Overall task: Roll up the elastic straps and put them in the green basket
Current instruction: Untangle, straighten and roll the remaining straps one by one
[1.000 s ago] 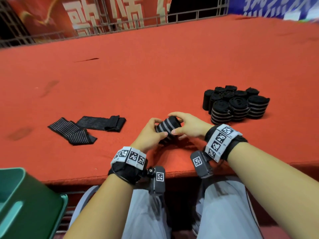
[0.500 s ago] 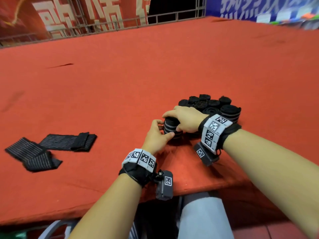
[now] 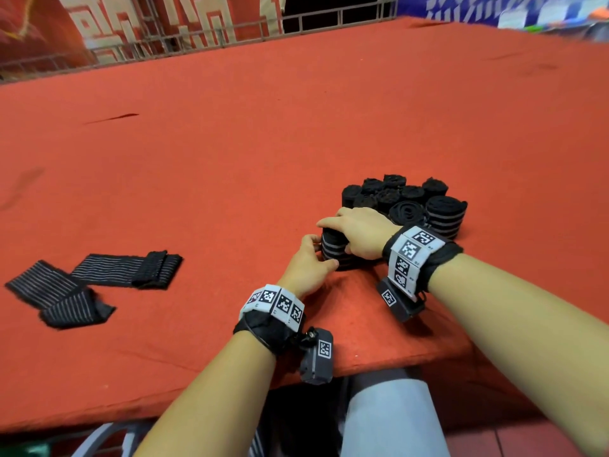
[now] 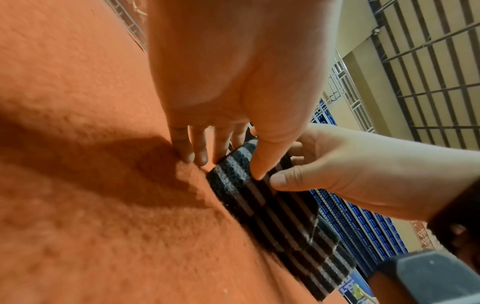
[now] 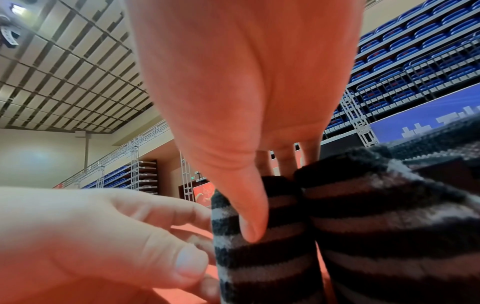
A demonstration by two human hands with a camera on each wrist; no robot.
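A black rolled strap with grey stripes (image 3: 332, 249) stands upright on the red table (image 3: 263, 143), against the near-left side of a pile of several rolled straps (image 3: 405, 199). Both hands hold it. My left hand (image 3: 316, 257) pinches its left side, thumb on the stripes (image 4: 255, 164). From above, my right hand (image 3: 344, 232) grips the roll, thumb pressed on its near face (image 5: 249, 226) and fingers over the top. Two flat, unrolled straps (image 3: 128, 267) (image 3: 56, 295) lie to the left. The green basket does not show clearly.
The table's front edge (image 3: 379, 367) runs just under my wrists, with my knees below it. A metal railing (image 3: 197, 37) borders the far side. In the right wrist view a neighbouring roll (image 5: 389, 226) touches the held one.
Both hands have carried the roll rightwards and away from the table edge and stood it upright against the pile. The view has swung right, and the green basket has left the frame.
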